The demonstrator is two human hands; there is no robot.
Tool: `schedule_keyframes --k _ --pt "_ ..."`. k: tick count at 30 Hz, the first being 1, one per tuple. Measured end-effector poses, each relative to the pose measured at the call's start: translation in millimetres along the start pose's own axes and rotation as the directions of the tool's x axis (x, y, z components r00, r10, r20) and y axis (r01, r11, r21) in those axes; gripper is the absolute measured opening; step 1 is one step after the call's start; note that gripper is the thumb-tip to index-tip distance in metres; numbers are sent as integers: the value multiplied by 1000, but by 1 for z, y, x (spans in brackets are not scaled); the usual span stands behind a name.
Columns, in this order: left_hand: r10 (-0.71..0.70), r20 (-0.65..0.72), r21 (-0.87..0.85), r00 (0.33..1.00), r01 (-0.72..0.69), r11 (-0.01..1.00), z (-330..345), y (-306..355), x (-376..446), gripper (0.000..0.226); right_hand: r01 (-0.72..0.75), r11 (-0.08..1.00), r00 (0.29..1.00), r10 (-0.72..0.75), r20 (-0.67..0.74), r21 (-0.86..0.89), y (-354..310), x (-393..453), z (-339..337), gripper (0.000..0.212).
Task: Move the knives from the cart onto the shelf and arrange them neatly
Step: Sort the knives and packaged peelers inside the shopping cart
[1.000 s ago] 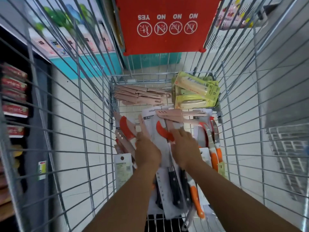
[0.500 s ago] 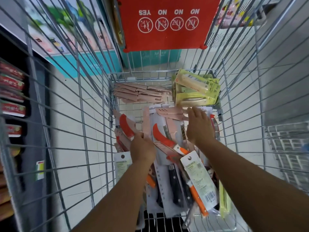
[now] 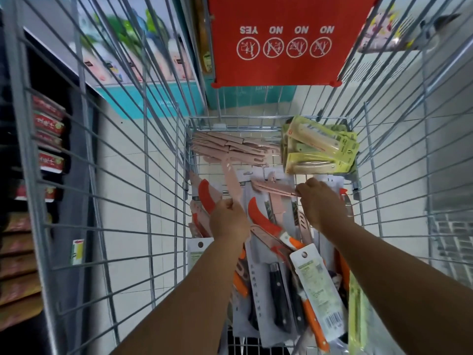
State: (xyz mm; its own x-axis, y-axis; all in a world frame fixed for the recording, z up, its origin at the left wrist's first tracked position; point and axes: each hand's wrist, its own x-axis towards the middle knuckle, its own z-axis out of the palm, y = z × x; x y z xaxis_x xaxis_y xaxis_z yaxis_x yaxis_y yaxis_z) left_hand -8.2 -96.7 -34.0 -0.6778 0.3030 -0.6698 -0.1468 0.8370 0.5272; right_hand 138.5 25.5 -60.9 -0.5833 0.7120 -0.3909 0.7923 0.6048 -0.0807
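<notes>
Head view: pink knife (image 3: pixel 231 183) upright, tip-up.

Top: the cart (image 3: pixel 163 175) is being left open overhead.
Sides: reach is being blocked by wire walls.
Floor: space is being taken by piled knives (image 3: pixel 276 252).

two hands (image 3: pixel 229 221), perhaps twenty knives (image 3: pixel 277 290)

Head view looks steeply down, close, into the wire cart (image 3: pixel 163 175).
</notes>
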Motion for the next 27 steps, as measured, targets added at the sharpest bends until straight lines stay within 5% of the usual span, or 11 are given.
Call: schedule_keyframes --k 8,11,15,19,24,27 --pt "-41 -4 -158 999 40 987 -5 17 14 26 106 957 993 -90 -72 269 -38 21 -38 23" --pt "-26 0 -193 1000 25 981 -5 37 25 23 175 968 979 -152 -136 178 -57 48 -52 25" --pt "7 -14 -36 1000 -8 999 -6 60 44 27 175 981 977 -162 -136 87 -74 84 -62 49" --pt "-68 -33 -152 997 62 986 0 69 63 22 198 980 969 -195 -153 8 -83 109 -61 51" --pt "-90 7 -288 996 88 954 11 65 81 30 314 944 949 -315 8 -103 -83 127 -44 48" --pt "-12 -4 -104 1000 12 994 11 58 79 38 303 949 951 -295 97 -88 -84 128 -36 57"
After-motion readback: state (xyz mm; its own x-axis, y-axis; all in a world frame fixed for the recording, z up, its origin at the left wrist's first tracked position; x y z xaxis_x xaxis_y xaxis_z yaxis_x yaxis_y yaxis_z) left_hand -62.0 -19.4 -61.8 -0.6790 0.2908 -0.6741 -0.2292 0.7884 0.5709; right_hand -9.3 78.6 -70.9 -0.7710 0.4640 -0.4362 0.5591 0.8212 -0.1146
